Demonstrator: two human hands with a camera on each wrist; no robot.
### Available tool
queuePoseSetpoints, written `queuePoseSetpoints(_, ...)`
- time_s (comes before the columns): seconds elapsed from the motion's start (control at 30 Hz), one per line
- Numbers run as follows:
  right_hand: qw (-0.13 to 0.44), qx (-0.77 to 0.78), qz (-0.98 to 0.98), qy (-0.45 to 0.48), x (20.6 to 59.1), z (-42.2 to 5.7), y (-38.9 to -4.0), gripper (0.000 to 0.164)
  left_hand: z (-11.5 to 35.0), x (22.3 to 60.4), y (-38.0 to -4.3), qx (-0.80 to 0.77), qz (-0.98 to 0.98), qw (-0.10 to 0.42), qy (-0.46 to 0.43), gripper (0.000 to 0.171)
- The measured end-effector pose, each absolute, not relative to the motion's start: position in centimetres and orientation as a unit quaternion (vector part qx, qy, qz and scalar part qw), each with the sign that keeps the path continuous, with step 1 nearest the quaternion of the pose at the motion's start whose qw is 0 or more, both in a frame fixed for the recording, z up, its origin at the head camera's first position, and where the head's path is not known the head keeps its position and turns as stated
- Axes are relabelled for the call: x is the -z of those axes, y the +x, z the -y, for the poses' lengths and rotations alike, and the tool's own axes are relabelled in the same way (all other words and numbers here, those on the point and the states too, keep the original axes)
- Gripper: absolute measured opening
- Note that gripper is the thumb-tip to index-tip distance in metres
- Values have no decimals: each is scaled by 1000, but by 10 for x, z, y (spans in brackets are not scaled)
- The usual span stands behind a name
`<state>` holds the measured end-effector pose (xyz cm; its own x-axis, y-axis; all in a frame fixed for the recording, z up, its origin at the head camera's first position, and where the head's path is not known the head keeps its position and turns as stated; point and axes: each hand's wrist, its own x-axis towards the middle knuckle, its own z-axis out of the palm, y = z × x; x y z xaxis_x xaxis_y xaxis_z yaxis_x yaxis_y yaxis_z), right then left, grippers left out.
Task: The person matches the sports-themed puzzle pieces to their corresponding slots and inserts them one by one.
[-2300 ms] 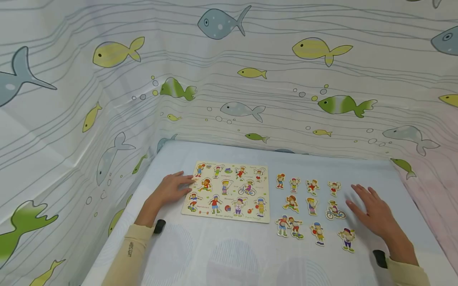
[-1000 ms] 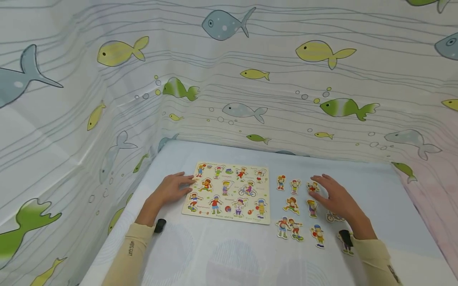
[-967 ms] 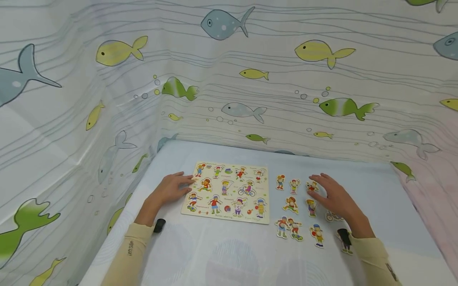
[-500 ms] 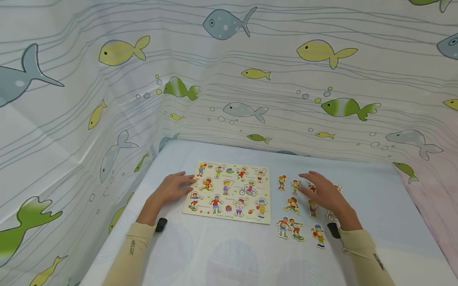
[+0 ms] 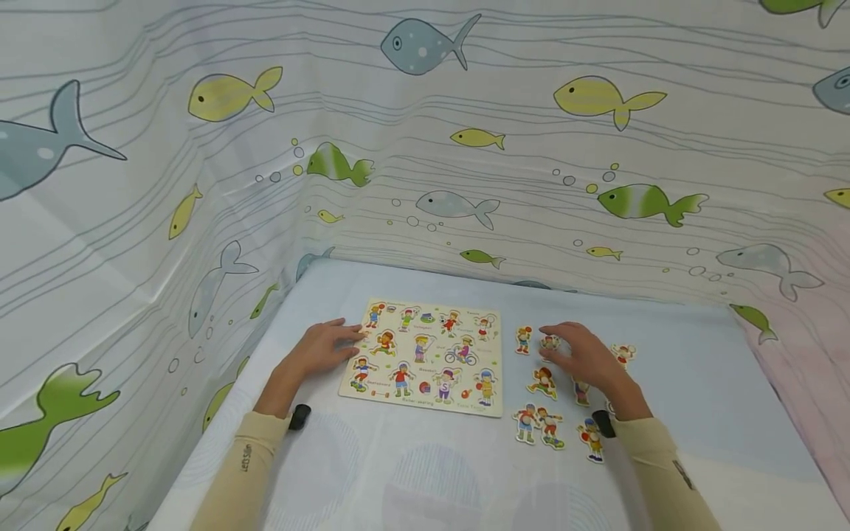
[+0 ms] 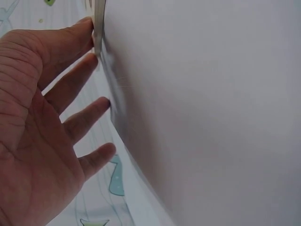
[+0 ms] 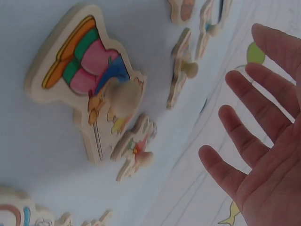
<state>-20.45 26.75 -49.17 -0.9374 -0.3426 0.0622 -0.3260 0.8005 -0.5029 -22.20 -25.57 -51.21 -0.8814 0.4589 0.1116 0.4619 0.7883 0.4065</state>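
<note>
Head view: relaxed left hand (image 5: 320,349) touching the puzzle board (image 5: 438,360), your loose-fingered, empty right hand (image 5: 584,355) hovers over puzzle pieces (image 5: 542,383), apparently selecting; next, pinch a knob (image 7: 124,97).

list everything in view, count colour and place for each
table cover: 1, white and pale blue, across the bottom
puzzle board: 1, cream, multicoloured print, on the table cover
puzzle pieces: at least 8, multicoloured, right of the board
fish-print sheeting: count unclear, mostly white, around the table cover
sleeves: 2, beige, lower left and right
wrist devices: 2, black, by the sleeve ends
left hand: 1, at the board's left edge
right hand: 1, over the pieces
</note>
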Motion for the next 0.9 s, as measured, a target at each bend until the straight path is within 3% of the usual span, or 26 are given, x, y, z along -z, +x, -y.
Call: queuePoseSetpoints(0.9, 49, 215, -958, -183, 500, -233, -235, 36, 258, 514, -222, 218, 945, 3, -243, 34)
